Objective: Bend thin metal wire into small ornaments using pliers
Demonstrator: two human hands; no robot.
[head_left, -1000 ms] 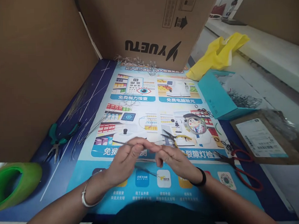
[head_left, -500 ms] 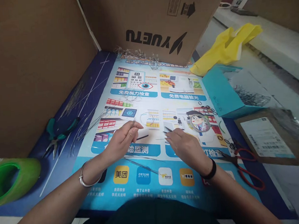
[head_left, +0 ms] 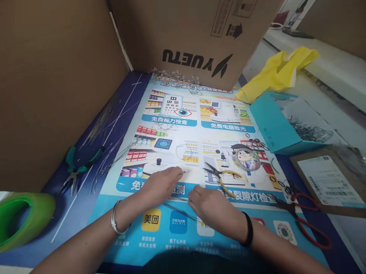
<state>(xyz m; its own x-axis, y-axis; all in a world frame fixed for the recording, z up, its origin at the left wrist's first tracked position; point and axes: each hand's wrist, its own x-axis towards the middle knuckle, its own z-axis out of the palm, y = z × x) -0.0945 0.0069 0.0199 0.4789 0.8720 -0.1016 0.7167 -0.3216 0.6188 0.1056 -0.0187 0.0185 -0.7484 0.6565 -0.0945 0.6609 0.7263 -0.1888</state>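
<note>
My left hand (head_left: 165,185) is closed in a pinch over the printed mat (head_left: 188,124), and a short piece of thin wire (head_left: 186,171) pokes out past its fingertips. Just below and to the right, my right hand (head_left: 207,204) has its fingers curled together at the ends of some loose thin wires (head_left: 182,211); whatever they grip is hidden. Yellow-handled pliers (head_left: 222,176) lie on the mat beyond my right hand. A faint wire loop (head_left: 183,151) shows farther up the mat.
Teal-handled pliers (head_left: 77,170) and a green tape roll (head_left: 47,215) are at left. At right lie red-handled cutters (head_left: 308,224), black rings (head_left: 256,143), a round clear dish (head_left: 247,160), a teal box (head_left: 270,129) of wire pieces and a yellow cloth (head_left: 274,74). Cardboard (head_left: 193,27) stands behind.
My right hand has let go of the yellow-handled pliers, leaving them on the mat, and moved left and down to the loose wires. My left hand has shifted right. The view has tilted slightly.
</note>
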